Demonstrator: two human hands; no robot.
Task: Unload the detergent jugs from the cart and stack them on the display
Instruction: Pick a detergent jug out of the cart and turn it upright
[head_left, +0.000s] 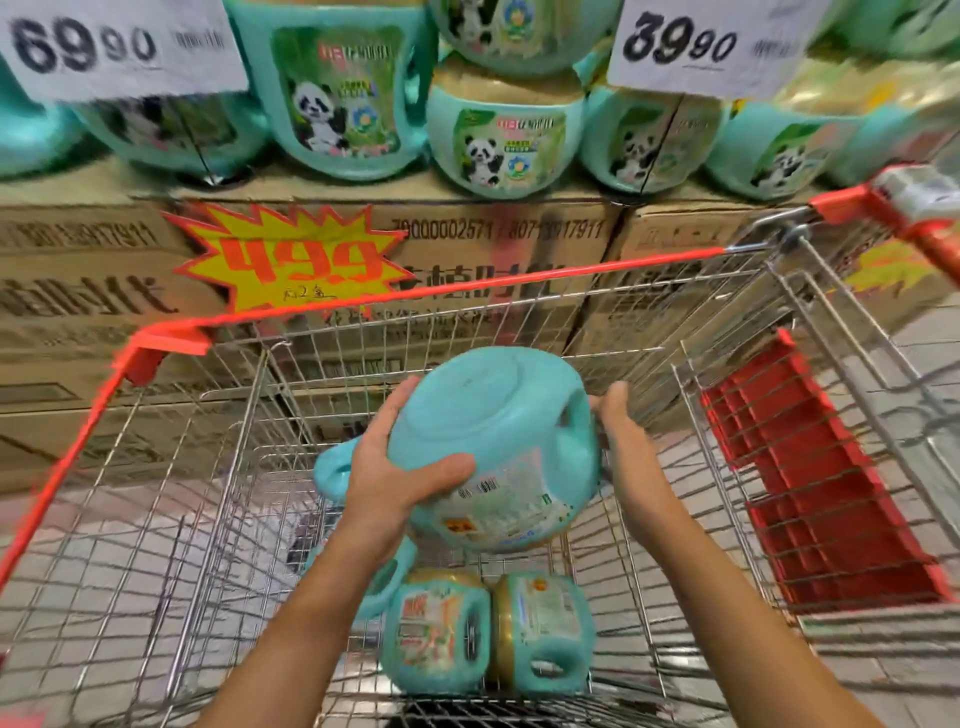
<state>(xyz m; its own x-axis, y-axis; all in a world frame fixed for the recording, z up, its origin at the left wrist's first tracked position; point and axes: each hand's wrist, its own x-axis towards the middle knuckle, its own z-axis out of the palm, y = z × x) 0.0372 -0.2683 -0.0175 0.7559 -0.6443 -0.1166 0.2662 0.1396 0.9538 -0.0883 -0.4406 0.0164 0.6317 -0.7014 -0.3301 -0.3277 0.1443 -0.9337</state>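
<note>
I hold a teal detergent jug (498, 441) above the wire cart (171, 509), its flat bottom tipped toward the display. My left hand (400, 467) grips its left side, thumb across the label. My right hand (621, 431) is on the right side by the handle, its fingers hidden behind the jug. Several more teal jugs (488, 631) lie on the cart floor below, one partly hidden under my left arm. The display (498, 140) ahead holds rows of teal panda-label jugs standing on cardboard cartons.
Stacked cardboard cartons (519, 260) form the display base behind the cart's red front rim (467, 293). A yellow starburst price tag (291, 260) hangs on them. White price signs (119, 47) hang above. The cart's red child-seat flap (810, 483) is at right.
</note>
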